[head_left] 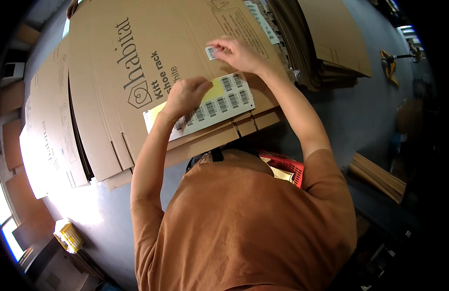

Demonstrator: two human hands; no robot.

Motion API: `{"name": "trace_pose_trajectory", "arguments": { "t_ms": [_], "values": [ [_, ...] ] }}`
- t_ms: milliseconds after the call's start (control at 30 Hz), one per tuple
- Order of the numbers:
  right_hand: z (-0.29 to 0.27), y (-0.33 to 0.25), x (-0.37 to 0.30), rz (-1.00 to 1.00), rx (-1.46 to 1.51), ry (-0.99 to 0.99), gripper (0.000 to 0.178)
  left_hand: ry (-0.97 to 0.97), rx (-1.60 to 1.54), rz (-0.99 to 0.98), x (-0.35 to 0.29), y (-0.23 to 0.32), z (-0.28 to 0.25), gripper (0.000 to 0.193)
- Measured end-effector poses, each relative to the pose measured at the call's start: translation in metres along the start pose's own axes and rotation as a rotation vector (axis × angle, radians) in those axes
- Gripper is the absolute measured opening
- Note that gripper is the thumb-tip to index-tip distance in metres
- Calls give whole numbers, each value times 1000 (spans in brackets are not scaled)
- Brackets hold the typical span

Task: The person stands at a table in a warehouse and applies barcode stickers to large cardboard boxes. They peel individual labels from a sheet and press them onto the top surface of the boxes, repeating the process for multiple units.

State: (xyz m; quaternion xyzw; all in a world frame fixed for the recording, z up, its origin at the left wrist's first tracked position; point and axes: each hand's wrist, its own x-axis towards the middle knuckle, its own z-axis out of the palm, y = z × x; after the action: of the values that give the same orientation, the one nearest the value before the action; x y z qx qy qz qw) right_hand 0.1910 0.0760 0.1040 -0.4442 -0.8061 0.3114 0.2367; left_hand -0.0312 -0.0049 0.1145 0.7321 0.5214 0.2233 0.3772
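A sheet of barcode labels [219,107] lies slanted across the near part of a flat brown cardboard carton [103,72]. Several labels remain on it, and a stretch of bare yellow backing shows at its upper side. My left hand [185,97] rests on this sheet with curled fingers and thumb, holding it against the carton. Just above the sheet, my right hand [238,54] pinches a small white barcode label [211,53] between thumb and fingertips, close over the printed carton face. The undersides of both hands' fingers are partly hidden.
More flattened cartons [50,121] stand in a bright stack to the left. Another carton stack [331,39] is at the far right, near a yellow pallet-jack-like handle [390,68]. A red plastic basket [295,169] sits beside my body. Part of another person's hand [72,8] shows at the top left.
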Motion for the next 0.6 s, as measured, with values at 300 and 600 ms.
{"name": "trace_pose_trajectory", "arguments": {
  "t_ms": [300,600],
  "values": [
    [28,8,0,-97,-435,-31,51,-75,249,54,0,0,13,27],
    [-3,-55,-60,41,-89,-168,36,-78,-144,-85,-23,-8,-6,30]
  ]
}}
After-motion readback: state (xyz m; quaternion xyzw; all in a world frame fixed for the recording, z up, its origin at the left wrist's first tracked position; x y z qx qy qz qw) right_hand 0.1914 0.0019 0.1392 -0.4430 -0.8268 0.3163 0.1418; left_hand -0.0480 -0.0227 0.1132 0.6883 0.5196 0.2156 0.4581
